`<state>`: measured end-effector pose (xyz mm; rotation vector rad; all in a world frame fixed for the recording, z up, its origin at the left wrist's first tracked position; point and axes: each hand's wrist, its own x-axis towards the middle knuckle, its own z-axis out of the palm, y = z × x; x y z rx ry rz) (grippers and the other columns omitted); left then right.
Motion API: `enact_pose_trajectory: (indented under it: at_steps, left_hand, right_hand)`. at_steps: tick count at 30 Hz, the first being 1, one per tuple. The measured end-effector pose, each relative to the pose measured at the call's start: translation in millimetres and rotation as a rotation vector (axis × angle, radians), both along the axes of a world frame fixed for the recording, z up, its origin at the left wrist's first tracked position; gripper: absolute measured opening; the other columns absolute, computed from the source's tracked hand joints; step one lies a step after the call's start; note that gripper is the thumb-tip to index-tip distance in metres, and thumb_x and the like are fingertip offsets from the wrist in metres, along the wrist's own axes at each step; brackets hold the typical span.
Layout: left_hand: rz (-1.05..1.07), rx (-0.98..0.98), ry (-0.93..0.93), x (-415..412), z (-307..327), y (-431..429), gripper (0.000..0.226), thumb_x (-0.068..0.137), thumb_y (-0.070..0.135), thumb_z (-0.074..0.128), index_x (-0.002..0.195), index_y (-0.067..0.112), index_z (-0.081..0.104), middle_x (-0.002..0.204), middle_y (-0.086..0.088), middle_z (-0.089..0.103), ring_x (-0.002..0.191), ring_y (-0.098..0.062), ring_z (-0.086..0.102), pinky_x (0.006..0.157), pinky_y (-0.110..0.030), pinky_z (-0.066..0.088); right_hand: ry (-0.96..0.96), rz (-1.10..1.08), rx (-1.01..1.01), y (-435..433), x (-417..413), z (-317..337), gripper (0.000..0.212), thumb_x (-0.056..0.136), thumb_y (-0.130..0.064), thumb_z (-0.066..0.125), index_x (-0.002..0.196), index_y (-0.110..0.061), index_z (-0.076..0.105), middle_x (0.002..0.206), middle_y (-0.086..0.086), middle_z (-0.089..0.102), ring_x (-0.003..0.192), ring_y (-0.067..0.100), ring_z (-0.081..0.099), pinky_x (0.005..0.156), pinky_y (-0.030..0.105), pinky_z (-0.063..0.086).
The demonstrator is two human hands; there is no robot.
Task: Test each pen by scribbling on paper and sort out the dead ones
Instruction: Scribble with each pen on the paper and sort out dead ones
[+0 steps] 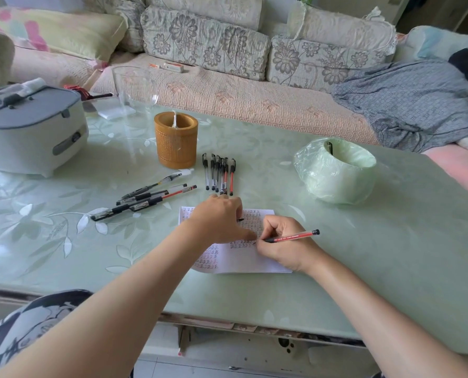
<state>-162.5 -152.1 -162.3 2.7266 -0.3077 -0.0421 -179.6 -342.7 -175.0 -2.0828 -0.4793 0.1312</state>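
A sheet of paper (pixel 243 257) covered in rows of small written marks lies on the green table. My right hand (pixel 284 246) grips a red pen (pixel 292 237), and the tip touches the paper. My left hand (pixel 219 219) rests on the sheet's upper part, fingers curled; a small black piece (pixel 240 219), seemingly the pen's cap, pokes out from them. Several pens lie in a neat row (pixel 219 173) just beyond the paper. Another loose group of pens (pixel 145 197) lies to the left.
A wooden pen holder (pixel 176 140) stands behind the pens. At the right, a small bin lined with a green plastic bag (pixel 336 173) holds one dark pen (pixel 329 147). A grey-lidded appliance (pixel 31 126) and a clear glass jar (pixel 134 88) stand far left. A sofa runs behind the table.
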Motion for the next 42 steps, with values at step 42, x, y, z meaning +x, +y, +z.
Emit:
enact_pose_trajectory:
  at_steps: [42]
  left_hand:
    - [0.025,0.013,0.027,-0.8,3.2,-2.2,0.062,0.063,0.072,0.071,0.099,0.024,0.057,0.096,0.004,0.054,0.097,-0.017,0.043,0.087,-0.036,0.048]
  right_hand:
    - [-0.027,0.013,0.005,-2.0,-2.9,-4.7,0.017,0.068,-0.009,0.062,0.062,-0.009,0.046,0.060,-0.004,0.043,0.057,0.010,0.038,0.055,0.028,0.030]
